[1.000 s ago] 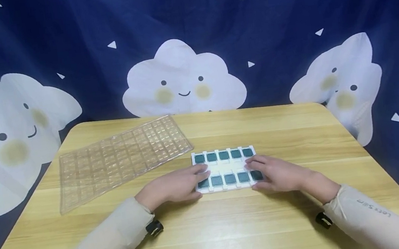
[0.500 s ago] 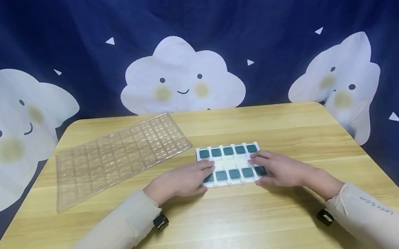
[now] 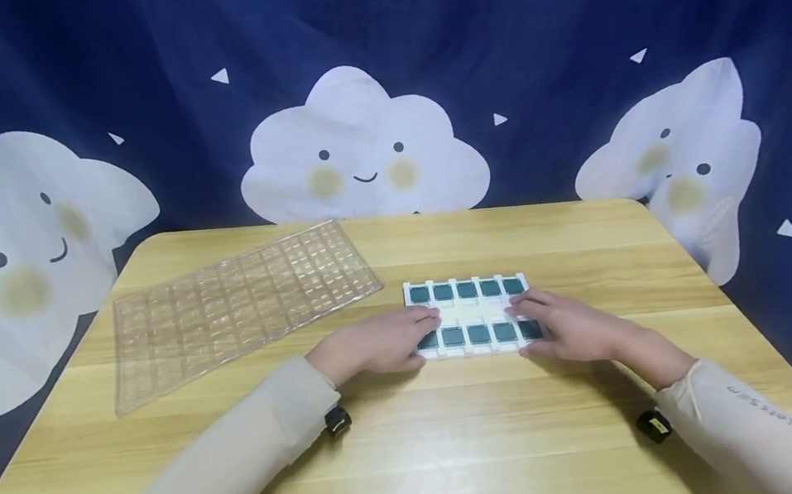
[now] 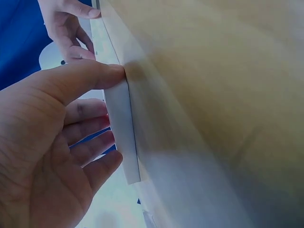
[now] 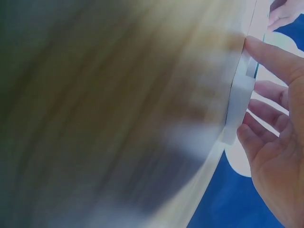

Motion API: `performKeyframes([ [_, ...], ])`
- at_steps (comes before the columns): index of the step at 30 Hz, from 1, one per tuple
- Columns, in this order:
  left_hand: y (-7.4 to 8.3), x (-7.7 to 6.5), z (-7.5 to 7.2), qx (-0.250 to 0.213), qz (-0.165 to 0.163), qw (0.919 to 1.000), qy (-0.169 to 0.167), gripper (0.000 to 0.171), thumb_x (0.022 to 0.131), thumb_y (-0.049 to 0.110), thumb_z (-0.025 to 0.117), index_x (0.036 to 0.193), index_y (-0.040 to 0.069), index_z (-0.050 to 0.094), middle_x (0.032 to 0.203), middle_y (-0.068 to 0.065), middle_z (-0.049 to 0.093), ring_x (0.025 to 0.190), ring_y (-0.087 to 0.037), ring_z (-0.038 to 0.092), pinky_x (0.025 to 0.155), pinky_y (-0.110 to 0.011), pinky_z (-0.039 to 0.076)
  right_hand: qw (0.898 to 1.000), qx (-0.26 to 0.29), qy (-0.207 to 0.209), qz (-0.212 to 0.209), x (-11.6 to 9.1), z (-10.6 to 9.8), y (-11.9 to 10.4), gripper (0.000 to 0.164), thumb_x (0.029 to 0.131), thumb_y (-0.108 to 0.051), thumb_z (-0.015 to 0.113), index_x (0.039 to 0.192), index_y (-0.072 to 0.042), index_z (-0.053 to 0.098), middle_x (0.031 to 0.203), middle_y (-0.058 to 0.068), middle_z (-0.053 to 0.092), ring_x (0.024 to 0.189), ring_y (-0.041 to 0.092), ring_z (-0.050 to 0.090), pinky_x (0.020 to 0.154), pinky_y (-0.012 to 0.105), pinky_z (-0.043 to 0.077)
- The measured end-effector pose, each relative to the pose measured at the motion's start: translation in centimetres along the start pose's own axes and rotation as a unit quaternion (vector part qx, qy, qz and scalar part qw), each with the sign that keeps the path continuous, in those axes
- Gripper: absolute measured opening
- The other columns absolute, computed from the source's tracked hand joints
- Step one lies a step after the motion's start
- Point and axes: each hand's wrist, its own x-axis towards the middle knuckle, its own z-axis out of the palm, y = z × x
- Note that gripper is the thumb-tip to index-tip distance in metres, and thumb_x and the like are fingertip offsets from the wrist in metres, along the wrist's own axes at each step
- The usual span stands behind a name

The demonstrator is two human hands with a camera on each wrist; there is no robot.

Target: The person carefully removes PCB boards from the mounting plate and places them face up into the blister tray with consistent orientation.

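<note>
A white tray (image 3: 475, 311) lies flat near the middle of the table, carrying two rows of dark green square chips (image 3: 478, 334) with a bare white band between the rows. At its left end my left hand (image 3: 384, 344) holds it, the thumb on the near side and fingertips over the end. My right hand (image 3: 574, 329) grips the right end in the same way. In the left wrist view, the left thumb presses the tray's white side wall (image 4: 121, 128). From the right wrist, the right thumb and fingers touch the white end wall (image 5: 240, 102). Fingers partly cover the outer chips.
A clear plastic tray (image 3: 239, 313) with many small pockets lies slanted at the back left, its right corner close to the white tray. The wooden table (image 3: 471, 471) ends at a dark blue curtain (image 3: 525, 30) printed with clouds.
Both hands have shifted the white tray to the right and slightly away, keeping hold of its ends. The clear tray has stayed in place; the head view has tilted a little.
</note>
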Motion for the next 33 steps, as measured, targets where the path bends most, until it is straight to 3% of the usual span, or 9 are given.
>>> performKeyframes([
  [24, 1.2, 4.0, -1.1, -0.012, -0.014, 0.9998, -0.009, 0.064, 0.099, 0.027, 0.053, 0.152, 0.001, 0.029, 0.159, -0.013, 0.024, 0.147, -0.024, 0.019, 0.118, -0.031, 0.012, 0.999, 0.026, 0.039, -0.004, -1.5, -0.6, 3.1, 0.059, 0.082, -0.024, 0.078, 0.131, 0.0, 0.055, 0.129, 0.017, 0.051, 0.113, 0.038, 0.056, 0.095, 0.055, 0.047],
  [33, 1.0, 5.1, -0.7, -0.023, -0.013, 0.9997, -0.001, 0.064, 0.099, 0.03, 0.053, 0.152, 0.002, 0.029, 0.159, -0.011, 0.024, 0.147, -0.023, 0.019, 0.118, -0.032, 0.014, 0.998, 0.048, 0.013, 0.033, -1.9, -1.1, 4.0, 0.062, 0.084, -0.026, 0.077, 0.135, -0.001, 0.053, 0.136, 0.022, 0.047, 0.118, 0.044, 0.052, 0.098, 0.06, 0.043],
])
